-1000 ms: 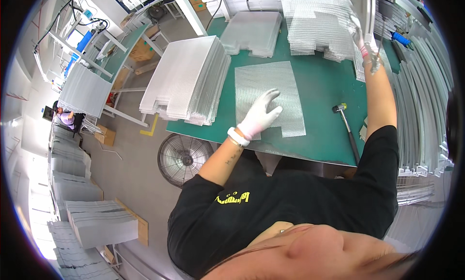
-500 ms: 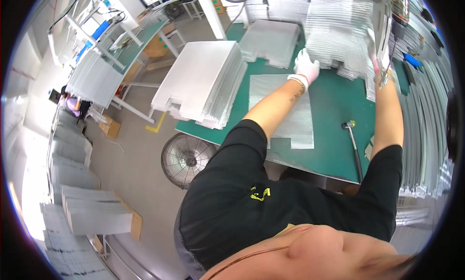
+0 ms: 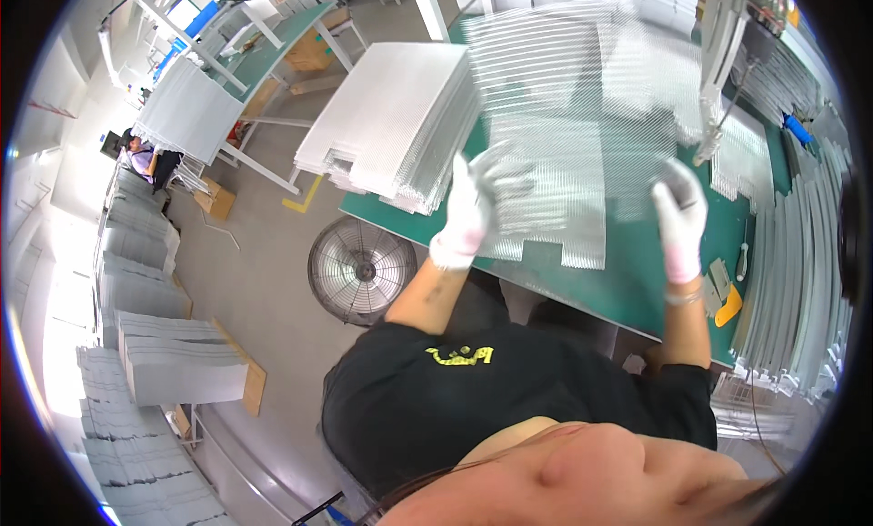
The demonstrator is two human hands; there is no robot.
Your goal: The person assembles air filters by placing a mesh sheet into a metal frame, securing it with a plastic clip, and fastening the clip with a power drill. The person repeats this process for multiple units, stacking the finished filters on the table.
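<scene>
Where the raised mesh sheet (image 3: 546, 80) is: up over the green table (image 3: 627, 285), blurred and see-through, spanning the gap between both gloved hands.
Left hand (image 3: 473, 199): palm at the sheet's left side, thumb pointing up, fingers spread and smeared by blur across the mesh; I can't tell whether they grip it.
Right hand (image 3: 680, 219): upright beside the sheet's right edge, thumb and fingers curved toward the mesh; whether they pinch that edge, I can't tell.
Forearms: both bent at the elbow, the left slanting up from the lower edge, the right nearly vertical.
Flat mesh sheet (image 3: 568, 221): lying on the tabletop near its front edge, notch toward the person, partly seen through the raised one.
Tall sheet stack (image 3: 391, 108): just left of the left hand, crowding that side.
Far stack (image 3: 650, 67): at the back right, partly veiled by the raised mesh.
Metal upright (image 3: 723, 49): standing in the way beyond the right hand, in front of more notched sheets (image 3: 744, 153).
Yellow piece (image 3: 728, 306): right of the right wrist, near the long metal strips (image 3: 791, 253).
Floor fan (image 3: 366, 271): on the floor, left of the table.
Co-worker (image 3: 144, 158): well away at the far left.
</scene>
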